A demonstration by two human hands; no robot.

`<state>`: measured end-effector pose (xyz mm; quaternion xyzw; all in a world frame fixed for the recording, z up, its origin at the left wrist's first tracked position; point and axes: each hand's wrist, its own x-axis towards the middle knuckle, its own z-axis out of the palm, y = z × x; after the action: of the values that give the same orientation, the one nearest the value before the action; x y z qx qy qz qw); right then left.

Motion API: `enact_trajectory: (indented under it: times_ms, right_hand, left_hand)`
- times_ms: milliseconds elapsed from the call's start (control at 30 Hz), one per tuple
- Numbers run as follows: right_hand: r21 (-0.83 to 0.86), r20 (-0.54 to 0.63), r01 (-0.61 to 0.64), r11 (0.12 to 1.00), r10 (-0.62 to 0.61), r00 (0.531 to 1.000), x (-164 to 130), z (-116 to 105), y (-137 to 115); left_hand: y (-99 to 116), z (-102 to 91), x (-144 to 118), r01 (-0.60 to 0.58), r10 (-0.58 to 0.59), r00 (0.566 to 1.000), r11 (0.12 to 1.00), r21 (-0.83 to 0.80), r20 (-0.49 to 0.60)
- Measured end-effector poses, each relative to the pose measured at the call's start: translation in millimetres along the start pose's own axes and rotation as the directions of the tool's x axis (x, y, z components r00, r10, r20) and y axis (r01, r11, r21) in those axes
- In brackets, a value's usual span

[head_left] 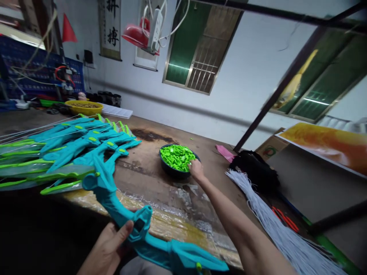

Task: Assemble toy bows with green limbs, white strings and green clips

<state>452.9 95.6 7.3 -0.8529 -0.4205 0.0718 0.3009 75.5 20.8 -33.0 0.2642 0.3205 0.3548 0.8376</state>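
A teal plastic toy bow (pixel 113 202) crosses the lower part of the head view at a slant, close to my body. My left hand (pixel 113 238) grips it around the middle, thumb on top near a square opening. Farther off on the table, my right hand (pixel 196 169) reaches to the right rim of a dark round bowl (pixel 173 173). Small bright green plastic pieces (pixel 177 156) fill this bowl. The fingers of my right hand are curled together at the pieces, and what lies between the fingertips is hidden.
On the left lies a pile of teal and green toy bows (pixel 83 141), with a yellow basin (pixel 84 109) behind it. At right are a bundle of white strings (pixel 266 214), a black bag (pixel 255 170) and orange-handled scissors (pixel 285 219). A red lamp (pixel 137 35) hangs overhead.
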Motion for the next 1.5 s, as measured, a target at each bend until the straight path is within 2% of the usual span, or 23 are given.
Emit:
enact_trajectory:
  times_ms: [133, 233, 300, 400, 500, 600, 667, 733, 800, 867, 1000, 1133, 1200, 1367, 1500]
  right_hand:
    - [-0.009, -0.050, 0.011, 1.000, -0.012, 0.999, 15, 17, 18]
    - [0.076, -0.077, 0.048, 0.996, -0.042, 0.996, 21, 15, 25]
    - [0.166, -0.096, 0.099, 0.981, -0.084, 0.992, 19, 7, 21]
    - [0.330, -0.088, 0.189, 0.925, -0.169, 0.982, -5, -3, -1]
    - [0.505, 0.066, 0.220, 0.835, -0.292, 0.954, -63, -6, -32]
    - [0.655, 0.275, 0.168, 0.736, -0.439, 0.855, -139, -6, -60]
    - [0.711, 0.347, 0.119, 0.693, -0.493, 0.798, -183, -8, -73]
    - [0.740, 0.384, 0.082, 0.667, -0.520, 0.763, -214, -12, -79]
    - [0.763, 0.398, 0.072, 0.642, -0.555, 0.730, -232, -18, -81]
    - [0.761, 0.379, 0.144, 0.632, -0.614, 0.692, -240, -25, -80]
    - [0.622, 0.275, 0.494, 0.608, -0.760, 0.589, -248, -36, -81]
    - [0.500, 0.161, 0.719, 0.483, -0.868, 0.471, -252, -41, -85]
    - [0.476, 0.126, 0.770, 0.424, -0.900, 0.418, -254, -43, -86]
    - [0.401, 0.093, 0.844, 0.356, -0.933, 0.348, -258, -44, -84]
    - [0.311, 0.069, 0.905, 0.289, -0.957, 0.282, -264, -45, -82]
  left_hand:
    - [1, 11.6, -6, -0.014, 0.014, 1.000, 1.000, 0.010, -0.006]
    - [3, 16.9, -9, -0.038, 0.038, 0.999, 0.999, 0.021, -0.009]
    - [3, 18.5, -10, -0.050, 0.051, 0.998, 0.999, 0.021, -0.022]
    - [2, 20.9, -13, -0.076, 0.076, 0.996, 0.997, 0.023, -0.034]
    - [1, 24.6, -16, -0.083, 0.084, 0.996, 0.996, 0.021, -0.018]
    - [-2, 27.5, -21, -0.075, 0.075, 0.995, 0.997, 0.002, 0.059]
    - [-5, 27.4, -27, -0.082, 0.081, 0.991, 0.997, 0.008, 0.105]
    - [-7, 25.8, -33, -0.088, 0.082, 0.989, 0.995, 0.042, 0.127]
    - [-9, 23.7, -40, -0.103, 0.091, 0.986, 0.991, 0.081, 0.138]
    - [-10, 22.3, -46, -0.131, 0.114, 0.984, 0.985, 0.116, 0.138]
    - [-6, 22.9, -55, -0.154, 0.130, 0.982, 0.970, 0.189, 0.135]
    - [-1, 23.9, -61, -0.150, 0.118, 0.978, 0.970, 0.190, 0.172]
    - [0, 22.9, -63, -0.145, 0.111, 0.975, 0.974, 0.173, 0.192]
    - [3, 21.6, -67, -0.174, 0.125, 0.963, 0.966, 0.194, 0.240]
    - [4, 26.9, -70, -0.212, 0.162, 0.962, 0.951, 0.224, 0.220]
